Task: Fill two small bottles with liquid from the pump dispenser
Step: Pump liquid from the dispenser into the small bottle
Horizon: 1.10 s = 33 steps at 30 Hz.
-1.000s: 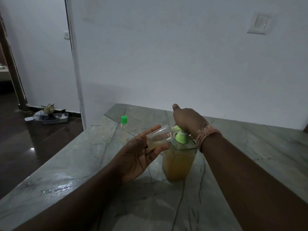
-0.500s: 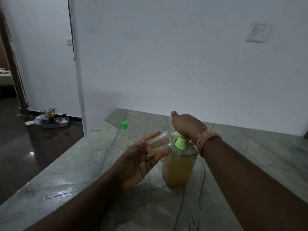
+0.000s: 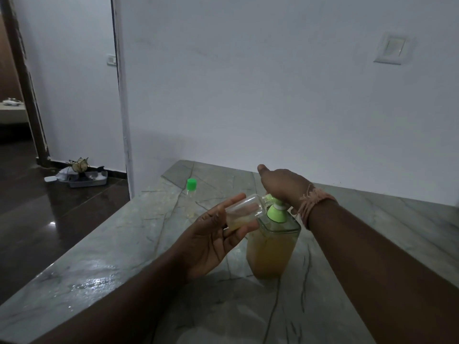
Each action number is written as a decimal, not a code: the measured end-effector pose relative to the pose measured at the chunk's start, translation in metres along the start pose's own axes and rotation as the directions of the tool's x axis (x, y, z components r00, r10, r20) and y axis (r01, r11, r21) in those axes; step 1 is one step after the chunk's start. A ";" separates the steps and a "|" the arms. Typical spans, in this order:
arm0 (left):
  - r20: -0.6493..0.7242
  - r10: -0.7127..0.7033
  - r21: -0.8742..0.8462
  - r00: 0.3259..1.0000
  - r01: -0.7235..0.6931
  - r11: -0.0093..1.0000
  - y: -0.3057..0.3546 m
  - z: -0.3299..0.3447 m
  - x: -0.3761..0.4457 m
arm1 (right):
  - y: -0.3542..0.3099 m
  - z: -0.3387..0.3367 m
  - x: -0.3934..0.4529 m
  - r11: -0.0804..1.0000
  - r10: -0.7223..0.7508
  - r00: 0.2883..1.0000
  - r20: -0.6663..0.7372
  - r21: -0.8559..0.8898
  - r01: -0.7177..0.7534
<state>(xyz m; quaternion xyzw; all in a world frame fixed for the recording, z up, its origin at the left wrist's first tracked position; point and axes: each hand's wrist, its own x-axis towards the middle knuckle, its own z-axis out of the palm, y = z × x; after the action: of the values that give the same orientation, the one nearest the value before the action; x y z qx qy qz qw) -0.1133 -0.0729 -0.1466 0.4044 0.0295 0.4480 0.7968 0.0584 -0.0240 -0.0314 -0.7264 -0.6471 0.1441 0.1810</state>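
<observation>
A square clear pump dispenser [image 3: 270, 249] of yellow-orange liquid with a green pump stands on the marble counter [image 3: 124, 256]. My right hand [image 3: 283, 187] rests on top of the pump head, palm down. My left hand [image 3: 213, 234] holds a small clear uncapped bottle [image 3: 244, 211] between thumb and fingers, tilted nearly flat with its mouth at the pump's spout; a little yellow liquid lies in it. A second small clear bottle with a green cap [image 3: 191, 188] stands upright farther back on the counter.
A white wall runs close behind the counter, with a switch plate [image 3: 391, 49] high at the right. The counter's left edge drops to a dark glossy floor, where a grey tray of clutter [image 3: 84, 176] sits by a doorway.
Both hands, the small bottle and the dispenser keep the same pose. Only the camera has tilted slightly, shifting the scene lower in view.
</observation>
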 end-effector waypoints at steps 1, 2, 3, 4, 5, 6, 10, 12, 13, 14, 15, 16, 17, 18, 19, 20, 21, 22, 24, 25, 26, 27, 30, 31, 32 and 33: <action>0.000 0.001 0.002 1.000 -0.001 1.000 0.000 0.000 0.000 | 0.000 -0.001 0.001 1.000 0.001 1.000 -0.007 0.010 -0.001; 0.003 0.000 0.002 1.000 0.000 1.000 0.000 -0.001 0.000 | 0.002 0.000 0.001 1.000 -0.003 1.000 -0.029 0.028 0.004; 0.007 -0.001 -0.003 1.000 0.001 1.000 0.000 -0.002 0.001 | 0.004 0.001 0.001 0.999 -0.013 0.998 -0.057 0.038 0.015; 0.006 -0.004 -0.008 1.000 0.004 1.000 0.000 -0.003 0.001 | 0.006 0.003 0.002 0.999 -0.025 0.997 -0.074 0.034 0.028; -0.004 -0.008 -0.010 1.000 0.008 1.000 0.000 -0.003 0.002 | 0.008 0.004 0.002 0.999 -0.034 0.996 -0.077 0.019 0.035; -0.016 -0.010 -0.008 1.000 0.010 1.000 0.000 -0.003 0.002 | 0.008 0.005 0.001 0.999 -0.034 0.997 -0.064 -0.002 0.034; -0.015 -0.013 0.003 1.000 0.013 1.000 0.000 -0.001 0.001 | -0.001 -0.001 -0.002 0.997 -0.009 1.000 0.011 -0.073 0.009; -0.017 -0.007 0.009 1.000 0.007 1.000 0.000 0.000 0.000 | -0.004 -0.004 -0.002 0.997 0.007 0.999 0.044 -0.076 -0.004; -0.019 -0.005 0.025 1.000 0.005 1.000 0.000 0.000 0.000 | -0.003 -0.004 -0.001 0.998 -0.009 0.999 0.037 -0.067 0.012; -0.022 -0.003 0.050 1.000 0.004 0.999 -0.001 -0.001 0.001 | -0.001 -0.004 0.000 0.999 -0.025 1.000 0.015 -0.046 0.025; -0.026 -0.002 0.076 1.000 0.004 0.997 -0.001 -0.002 0.001 | 0.001 -0.002 0.000 0.999 -0.029 1.000 -0.011 -0.030 0.029; -0.027 -0.001 0.094 1.000 0.004 0.996 -0.001 -0.003 0.001 | 0.002 0.000 -0.001 1.000 -0.015 1.000 -0.025 -0.016 0.015; -0.027 -0.003 0.096 1.000 0.006 0.995 -0.001 -0.005 0.001 | 0.003 0.002 0.000 1.000 0.011 1.000 -0.016 -0.008 -0.011; -0.025 -0.006 0.085 1.000 0.009 0.996 -0.001 -0.006 0.001 | 0.003 0.004 0.000 0.999 0.037 0.999 -0.012 0.001 -0.037; -0.023 -0.009 0.072 1.000 0.011 0.997 -0.001 -0.006 0.001 | 0.003 0.005 -0.001 0.999 0.045 0.999 -0.021 -0.003 -0.046; -0.022 -0.011 0.067 1.000 0.012 0.998 -0.001 -0.006 0.001 | 0.001 0.004 -0.002 0.999 0.048 0.998 -0.028 0.002 -0.048; -0.022 -0.013 0.068 1.000 0.015 0.998 -0.001 -0.006 0.001 | -0.001 0.003 -0.004 0.999 0.044 0.999 -0.030 0.008 -0.044; -0.022 -0.014 0.070 1.000 0.016 0.997 -0.001 -0.005 0.001 | -0.002 0.001 -0.004 0.999 0.035 0.999 -0.023 0.001 -0.035; -0.017 -0.007 0.068 1.000 0.008 0.998 -0.002 -0.004 0.000 | -0.004 -0.002 -0.004 0.999 0.032 0.999 -0.008 0.012 -0.032; -0.017 -0.005 0.069 1.000 0.007 0.998 -0.002 -0.005 0.001 | -0.002 -0.002 -0.002 1.000 0.015 1.000 -0.015 -0.001 -0.015; -0.019 -0.006 0.072 1.000 0.007 0.997 -0.002 -0.006 0.002 | 0.000 -0.001 0.000 1.000 -0.006 1.000 -0.030 -0.003 0.006; -0.020 -0.006 0.074 1.000 0.007 0.997 -0.001 -0.007 0.002 | 0.002 0.000 0.002 1.000 -0.023 0.999 -0.046 -0.004 0.023; -0.018 -0.006 0.059 1.000 0.007 0.998 -0.001 -0.009 0.002 | 0.006 0.005 0.003 0.999 -0.034 0.998 -0.057 -0.012 0.034; -0.022 -0.005 0.058 1.000 0.007 0.998 -0.001 -0.009 0.002 | 0.005 0.005 0.002 0.999 -0.030 0.998 -0.051 -0.020 0.029; -0.024 -0.007 0.059 1.000 0.008 0.998 -0.001 -0.009 0.002 | 0.003 0.004 0.000 0.999 -0.027 0.999 -0.045 -0.020 0.026; -0.024 -0.011 0.058 1.000 0.012 0.998 0.000 -0.008 0.001 | 0.003 0.003 -0.002 1.000 -0.020 0.999 -0.028 -0.013 0.020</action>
<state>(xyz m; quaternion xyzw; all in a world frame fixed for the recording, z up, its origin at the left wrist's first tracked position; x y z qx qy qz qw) -0.1154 -0.0671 -0.1517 0.4221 0.0543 0.4470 0.7868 0.0592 -0.0259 -0.0351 -0.7231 -0.6525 0.1281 0.1869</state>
